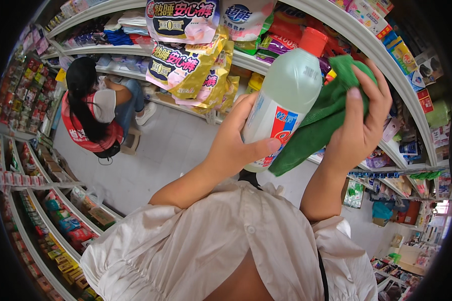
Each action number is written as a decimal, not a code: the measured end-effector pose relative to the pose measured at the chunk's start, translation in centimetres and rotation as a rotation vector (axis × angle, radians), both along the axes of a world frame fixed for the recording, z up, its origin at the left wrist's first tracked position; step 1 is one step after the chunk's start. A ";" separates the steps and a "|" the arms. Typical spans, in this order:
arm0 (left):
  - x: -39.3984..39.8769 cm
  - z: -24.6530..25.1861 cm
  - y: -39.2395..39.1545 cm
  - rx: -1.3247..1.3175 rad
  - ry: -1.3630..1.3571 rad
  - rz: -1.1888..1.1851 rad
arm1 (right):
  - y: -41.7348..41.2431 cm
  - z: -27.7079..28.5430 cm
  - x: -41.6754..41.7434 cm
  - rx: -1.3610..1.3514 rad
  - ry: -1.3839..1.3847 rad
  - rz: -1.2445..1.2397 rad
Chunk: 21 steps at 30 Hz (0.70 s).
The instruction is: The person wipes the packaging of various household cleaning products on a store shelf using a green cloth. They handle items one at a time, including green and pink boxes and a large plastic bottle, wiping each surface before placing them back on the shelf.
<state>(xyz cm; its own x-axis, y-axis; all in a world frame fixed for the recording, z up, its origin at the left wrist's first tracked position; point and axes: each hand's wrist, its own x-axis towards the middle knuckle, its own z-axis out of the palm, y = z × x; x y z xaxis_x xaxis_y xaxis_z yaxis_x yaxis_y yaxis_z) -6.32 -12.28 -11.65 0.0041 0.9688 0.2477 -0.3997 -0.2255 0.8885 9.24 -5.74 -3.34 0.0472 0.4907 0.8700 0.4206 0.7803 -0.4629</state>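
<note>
My left hand (237,139) is wrapped around the lower half of a translucent plastic bottle (292,82) with pale liquid inside. Its red cap (313,40) is on, and a red, white and blue label with writing faces me. The bottle leans with its cap up and to the right. On its right side, my right hand (358,113) grips a green cleaning cloth (320,113) between thumb and fingers. The cloth hangs down behind the bottle, and part of it is hidden there. Whether it touches the bottle I cannot tell.
Shelves of packaged goods (282,41) curve in front, with gold and white pouches (184,64) hanging from the edge. At left, a person in a red vest (94,113) sits on a low stool (131,142) facing the shelf. More stocked shelving (56,225) stands at lower left.
</note>
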 end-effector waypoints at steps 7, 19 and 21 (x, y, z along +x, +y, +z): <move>0.4 0.9 0.1 -0.024 -0.104 -0.009 | -0.7 -2.4 -1.2 -0.022 -0.021 0.097; 0.6 0.7 -0.1 0.020 -0.015 -0.025 | -1.7 -2.3 -2.2 -0.462 0.570 0.527; 0.5 0.7 -0.1 0.022 -0.025 -0.029 | -1.9 -2.5 -2.2 -0.493 0.560 0.518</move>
